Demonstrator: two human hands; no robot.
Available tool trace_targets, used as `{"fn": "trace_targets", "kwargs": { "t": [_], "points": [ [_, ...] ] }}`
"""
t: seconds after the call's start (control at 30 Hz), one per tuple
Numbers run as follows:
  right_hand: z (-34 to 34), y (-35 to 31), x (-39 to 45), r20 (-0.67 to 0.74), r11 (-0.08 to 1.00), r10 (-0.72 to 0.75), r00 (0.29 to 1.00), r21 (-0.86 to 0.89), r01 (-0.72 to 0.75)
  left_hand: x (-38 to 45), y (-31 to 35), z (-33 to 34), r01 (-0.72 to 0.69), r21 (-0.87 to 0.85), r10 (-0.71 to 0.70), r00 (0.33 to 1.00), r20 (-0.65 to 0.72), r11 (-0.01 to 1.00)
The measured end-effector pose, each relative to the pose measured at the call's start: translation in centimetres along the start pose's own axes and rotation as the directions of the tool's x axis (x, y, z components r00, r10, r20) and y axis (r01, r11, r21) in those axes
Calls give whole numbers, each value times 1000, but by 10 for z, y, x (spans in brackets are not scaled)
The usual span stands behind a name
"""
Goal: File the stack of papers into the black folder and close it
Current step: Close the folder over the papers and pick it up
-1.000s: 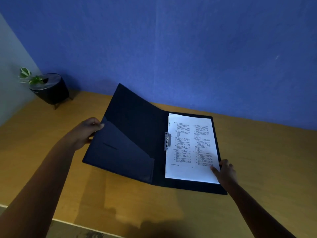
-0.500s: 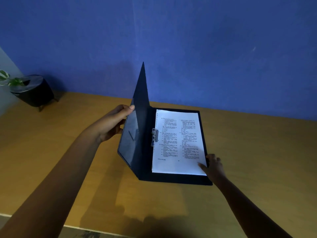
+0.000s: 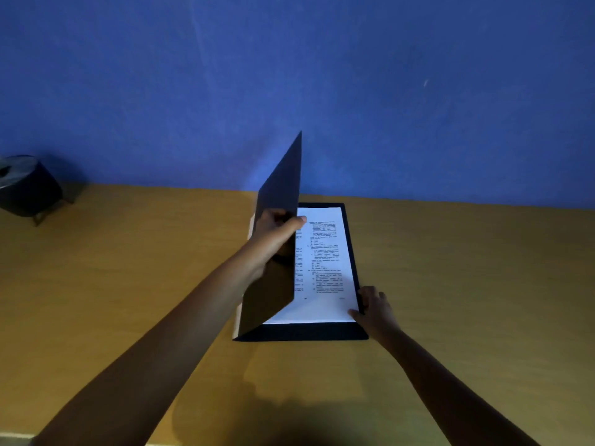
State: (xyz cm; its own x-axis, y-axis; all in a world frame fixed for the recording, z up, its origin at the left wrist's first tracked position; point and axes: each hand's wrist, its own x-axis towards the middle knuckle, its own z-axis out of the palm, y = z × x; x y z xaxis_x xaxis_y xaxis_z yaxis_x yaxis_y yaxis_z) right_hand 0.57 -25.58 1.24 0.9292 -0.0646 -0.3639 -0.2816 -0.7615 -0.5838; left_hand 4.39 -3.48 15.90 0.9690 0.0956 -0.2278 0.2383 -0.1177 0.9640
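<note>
The surface (image 3: 467, 284) was bare wood-tone, and the black folder (image 3: 302, 331) lay on it, near the blue wall (image 3: 386, 91), with its back board flat. The front cover (image 3: 280, 201) stood near vertical over the spine side and leaned slightly toward the papers. It looked like thin, stiff card: light, holding its plane without sagging, probably smooth enough to slip under a weak pinch. Best hold judged to be the free long edge, mid-height, where leverage against the hinge is greatest.

The stack of papers (image 3: 325, 278) sat inside the folder on the back board, white and printed in two columns, edges squared, inset from the folder's right and near borders. Light, floppy sheets, so they would likely shift if the cover dragged across them.

The left hand (image 3: 277, 225) was closed on the cover's free edge, thumb wrapped to the paper side. The right hand (image 3: 373, 309) rested at the folder's near right corner, fingers curled, pressing the paper corner and the folder edge down; pinning, not a grasp.

A dark round planter (image 3: 29, 188) stood well left of the folder.
</note>
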Motion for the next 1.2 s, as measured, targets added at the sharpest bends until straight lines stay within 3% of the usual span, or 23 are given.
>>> {"fn": "trace_targets", "kwargs": {
  "t": [0.3,0.5,0.63,0.7,0.87,0.97,1.13,1.2],
  "points": [
    [-13,16,11,82,932,39,996,357,-66,13,-49,102,146,368,-113,988,-109,918],
    [-21,28,-2,127,887,29,991,454,-84,6,-98,142,132,648,-123,991,-59,750],
    [-26,31,-8,121,904,5,993,425,-57,-2,-119,152,77,791,-100,995,-21,607],
    [-27,32,-9,145,928,27,989,364,-78,-2,-123,152,70,809,-106,994,-10,583],
    [-33,36,-9,174,969,110,979,201,-144,5,-117,129,48,735,-61,998,-9,677],
    [-35,32,-10,215,988,88,973,108,-114,10,-115,90,65,751,-8,997,-79,657],
    [-32,16,-13,308,988,39,951,129,-82,12,-124,18,335,792,-78,935,-345,511],
    [-28,11,-15,323,982,20,946,172,-79,8,-132,-6,462,724,-166,880,-444,512]
  ]
}}
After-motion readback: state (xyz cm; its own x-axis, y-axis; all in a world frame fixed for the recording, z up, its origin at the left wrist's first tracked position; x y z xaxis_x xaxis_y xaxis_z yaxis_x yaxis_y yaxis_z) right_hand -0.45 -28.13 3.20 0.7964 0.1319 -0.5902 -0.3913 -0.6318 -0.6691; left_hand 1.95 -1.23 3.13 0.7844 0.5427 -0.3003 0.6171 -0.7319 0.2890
